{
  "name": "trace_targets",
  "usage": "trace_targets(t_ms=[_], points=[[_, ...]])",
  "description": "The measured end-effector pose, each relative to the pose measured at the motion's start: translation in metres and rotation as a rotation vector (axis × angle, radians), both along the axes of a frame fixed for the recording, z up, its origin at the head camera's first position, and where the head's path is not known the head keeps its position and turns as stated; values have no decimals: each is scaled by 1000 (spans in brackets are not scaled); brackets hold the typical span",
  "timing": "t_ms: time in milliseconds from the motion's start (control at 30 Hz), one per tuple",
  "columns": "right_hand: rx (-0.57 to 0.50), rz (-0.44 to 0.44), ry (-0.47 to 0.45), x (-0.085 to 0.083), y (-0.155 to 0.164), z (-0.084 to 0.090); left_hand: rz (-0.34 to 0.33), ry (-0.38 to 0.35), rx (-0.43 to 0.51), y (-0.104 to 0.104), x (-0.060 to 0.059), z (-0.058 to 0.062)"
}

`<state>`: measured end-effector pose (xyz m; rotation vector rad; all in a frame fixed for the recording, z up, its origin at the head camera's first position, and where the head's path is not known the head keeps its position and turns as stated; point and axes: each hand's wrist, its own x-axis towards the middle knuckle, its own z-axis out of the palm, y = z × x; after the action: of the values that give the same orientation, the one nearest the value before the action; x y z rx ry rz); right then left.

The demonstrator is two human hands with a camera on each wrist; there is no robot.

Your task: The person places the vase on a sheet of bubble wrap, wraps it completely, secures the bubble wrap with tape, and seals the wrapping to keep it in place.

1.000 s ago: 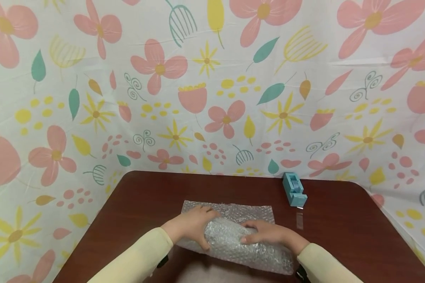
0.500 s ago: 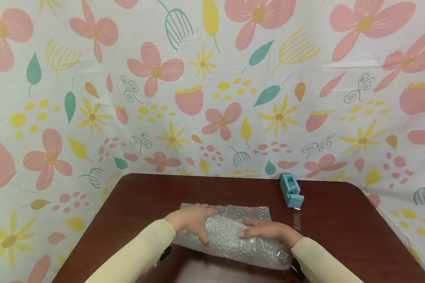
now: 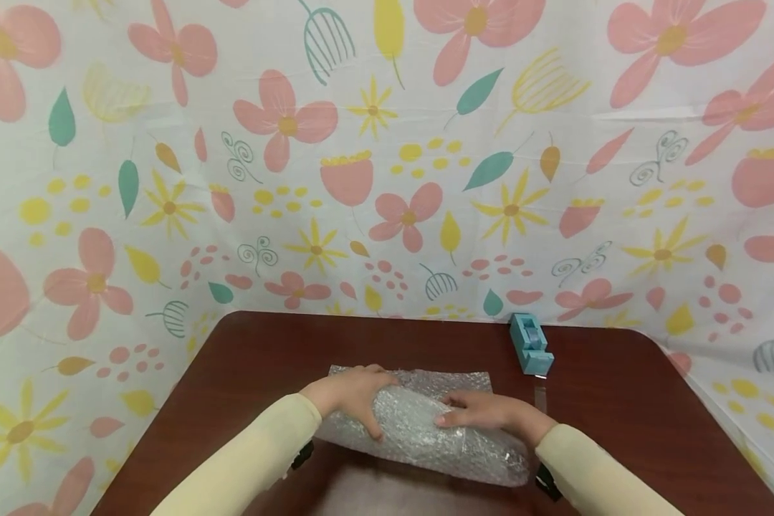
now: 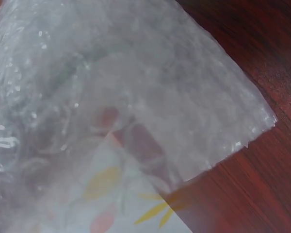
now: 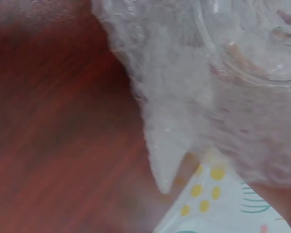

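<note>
As two hands press in on a roll of bubble wrap (image 3: pixel 419 437) lying across a dark wooden table (image 3: pixel 264 351), the wrap sits slightly farther from the wearer than it does a second earlier. The left hand (image 3: pixel 351 395) holds the roll's left part, its fingers over the far side and its thumb on the near face; the right hand (image 3: pixel 486 411), well apart from it, holds the right part with bent fingers and thumb. Both grips match the earlier frames. Beyond the roll, a flat bubble-wrap sheet (image 3: pixel 448 382) shows a little less depth than before. To the roll's right and beyond it, a blue tape dispenser (image 3: pixel 525 351) keeps its place, while the near end of a clear tape strip (image 3: pixel 540 395), fully visible a second ago, now slips behind the right wrist. Hard to read is a clear, round-rimmed object (image 5: pixel 276 80) framed by wrap at the roll's end and cut off by the right wrist view's edge; its material cannot be told. Several fingertips are hidden behind the roll, and the left wrist view is blurred.
</note>
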<state>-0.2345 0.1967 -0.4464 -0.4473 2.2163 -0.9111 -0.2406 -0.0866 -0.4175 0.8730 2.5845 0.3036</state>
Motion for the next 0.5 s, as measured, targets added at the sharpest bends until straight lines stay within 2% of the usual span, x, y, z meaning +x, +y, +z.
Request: trace_targets(t_ms=[233,400,500], points=[[9,44,27,1,-3,12,6,-13,9,-1,-1,5],[62,114,130,-1,-1,15,-1,-23,6,-1,-3,5],[81,114,198,2,-2,20,8,-40,9,0,-3,5]])
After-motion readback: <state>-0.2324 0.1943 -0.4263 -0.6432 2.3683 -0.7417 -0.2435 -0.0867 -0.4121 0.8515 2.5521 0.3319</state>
